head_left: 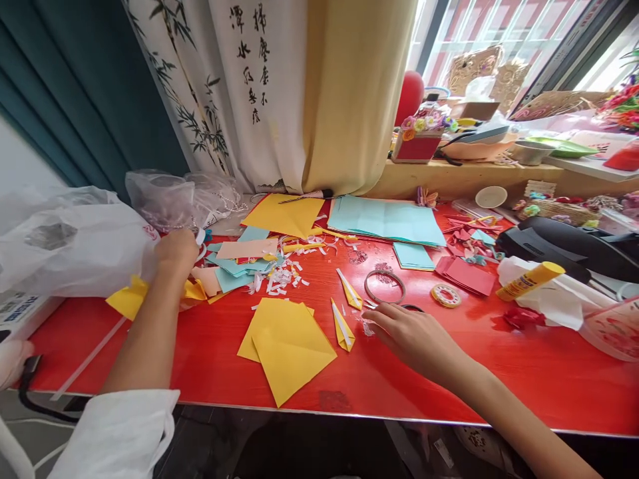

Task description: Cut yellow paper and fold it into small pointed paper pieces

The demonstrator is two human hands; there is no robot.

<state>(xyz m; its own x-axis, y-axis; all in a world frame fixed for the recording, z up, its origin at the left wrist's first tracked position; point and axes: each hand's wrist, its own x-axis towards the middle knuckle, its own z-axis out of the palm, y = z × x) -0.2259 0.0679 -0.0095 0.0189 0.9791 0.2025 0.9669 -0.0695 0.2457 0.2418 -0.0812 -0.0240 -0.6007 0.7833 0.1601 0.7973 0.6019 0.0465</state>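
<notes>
My left hand (176, 254) is closed at the left back, beside the white plastic bag (84, 239) and a clear crumpled bag (164, 196). Whatever its fingers grip is hidden. My right hand (407, 332) rests low over the red table, fingers stretched out and touching small clear scraps (368, 327). Just behind its fingers lie scissors (414, 308), partly covered by the hand. To its left are two folded yellow paper pieces with white strips, a front one (343, 326) and a back one (349, 289). Yellow square sheets (294, 349) overlap near the table's front edge.
A grey ring (368, 287) and a tape roll (446, 296) lie behind my right hand. Red paper squares (465, 275), a glue stick (532, 281) and a black case (569, 246) are to the right. Blue sheets (387, 219) and white shreds (279, 278) lie farther back.
</notes>
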